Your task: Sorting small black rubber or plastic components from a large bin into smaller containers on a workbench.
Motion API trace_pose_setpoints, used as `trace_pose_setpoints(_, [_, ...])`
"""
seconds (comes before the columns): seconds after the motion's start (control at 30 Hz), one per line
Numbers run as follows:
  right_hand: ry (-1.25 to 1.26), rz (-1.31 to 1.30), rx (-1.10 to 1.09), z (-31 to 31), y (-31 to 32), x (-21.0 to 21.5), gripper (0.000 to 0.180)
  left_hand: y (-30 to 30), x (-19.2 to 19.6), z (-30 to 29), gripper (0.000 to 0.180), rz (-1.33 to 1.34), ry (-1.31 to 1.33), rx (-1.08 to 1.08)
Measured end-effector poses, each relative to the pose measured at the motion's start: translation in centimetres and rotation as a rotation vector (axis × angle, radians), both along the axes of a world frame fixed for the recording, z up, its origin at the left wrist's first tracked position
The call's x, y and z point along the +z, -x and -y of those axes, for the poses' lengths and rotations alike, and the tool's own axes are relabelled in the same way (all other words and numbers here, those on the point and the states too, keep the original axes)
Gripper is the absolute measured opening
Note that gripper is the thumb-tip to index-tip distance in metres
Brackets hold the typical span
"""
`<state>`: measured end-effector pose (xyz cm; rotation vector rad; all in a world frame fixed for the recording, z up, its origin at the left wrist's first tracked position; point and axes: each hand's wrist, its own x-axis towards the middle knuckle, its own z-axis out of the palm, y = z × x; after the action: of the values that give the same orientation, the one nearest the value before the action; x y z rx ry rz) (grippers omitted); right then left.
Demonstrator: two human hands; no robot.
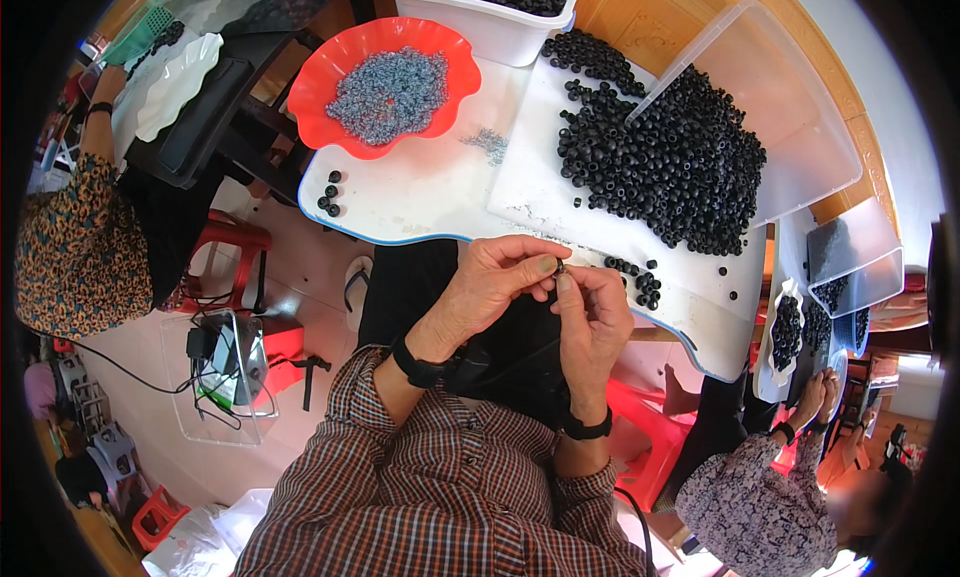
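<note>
My left hand and my right hand meet over my lap, just off the table's front edge. Between their pinched fingertips is a small dark round part, mostly covered by the fingers. Just beyond my right hand, several black round parts lie near the edge of the white table. Farther back a large heap of similar black hollow parts spreads over a white board. A red wavy-rimmed bowl at the back left holds many tiny grey-blue translucent pieces.
A clear plastic bin lies tipped against the heap. At the back, a white tub is full of black parts. Several black parts sit at the table's left edge. Other people work at the left and right; a red stool stands at the right.
</note>
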<state>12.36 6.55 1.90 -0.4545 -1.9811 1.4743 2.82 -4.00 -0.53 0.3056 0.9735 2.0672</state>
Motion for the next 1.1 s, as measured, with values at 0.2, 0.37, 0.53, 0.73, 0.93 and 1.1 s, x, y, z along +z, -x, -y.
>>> trace_pose_setpoints(0.2, [-0.018,0.008,-0.003,0.01,-0.05,0.05,0.005,0.03,0.35,0.10,0.022,-0.001,0.027,-0.004])
trace_pose_setpoints(0.37, [-0.045,0.036,-0.019,-0.05,-0.13,-0.05,0.006,-0.13,0.65,-0.04,0.019,-0.046,0.055,0.048])
trace_pose_setpoints(0.53, [-0.075,0.041,-0.028,0.05,-0.03,0.08,0.004,-0.09,0.23,-0.06,0.016,-0.164,0.075,0.068])
trace_pose_setpoints(0.73, [-0.040,0.067,-0.053,0.15,-0.04,0.05,0.005,-0.10,0.61,0.07,0.017,-0.207,0.122,0.066])
trace_pose_setpoints(0.93, [-0.042,0.040,-0.073,0.24,0.13,-0.21,0.005,-0.25,0.53,-0.03,0.020,-0.174,0.098,0.074])
trace_pose_setpoints(1.1, [-0.117,0.042,-0.094,0.21,0.17,-0.11,0.006,-0.23,0.34,-0.05,0.021,-0.144,0.074,0.074])
